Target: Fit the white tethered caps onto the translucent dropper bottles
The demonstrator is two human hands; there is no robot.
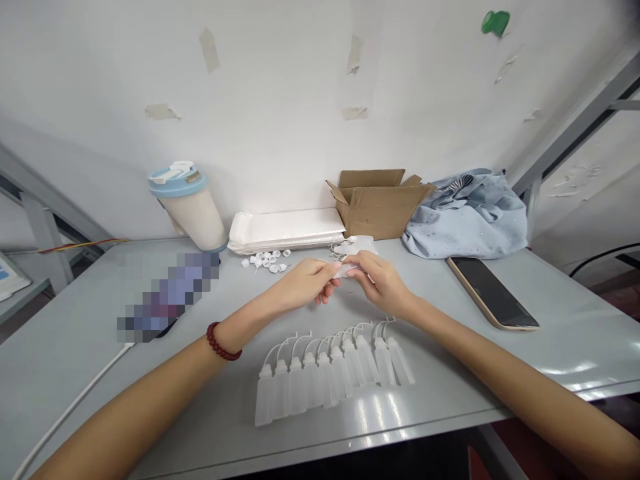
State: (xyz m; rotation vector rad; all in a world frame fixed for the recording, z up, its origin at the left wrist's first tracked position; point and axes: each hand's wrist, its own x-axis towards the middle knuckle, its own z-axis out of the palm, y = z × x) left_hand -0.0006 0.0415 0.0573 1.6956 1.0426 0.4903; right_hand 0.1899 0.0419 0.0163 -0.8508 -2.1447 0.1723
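Note:
My left hand [311,281], with a dark red beaded bracelet on the wrist, and my right hand [377,279] meet above the middle of the table. Both are closed on a small translucent plastic bottle [344,270], which the fingers largely cover. Just behind my right hand lie more whitish translucent pieces [363,245], partly hidden. Nearer me, several small translucent bottles [325,380] lie in a row, their thin strap-like stems curving away from the necks. To the left of my hands is a scatter of small white caps [267,260].
White padded envelopes [290,227] and an open cardboard box [380,210] stand along the wall. A tumbler [193,210] and a blurred-out device with a white cable [75,403] are on the left. At right are a light blue cloth bag [470,217] and a phone [493,293].

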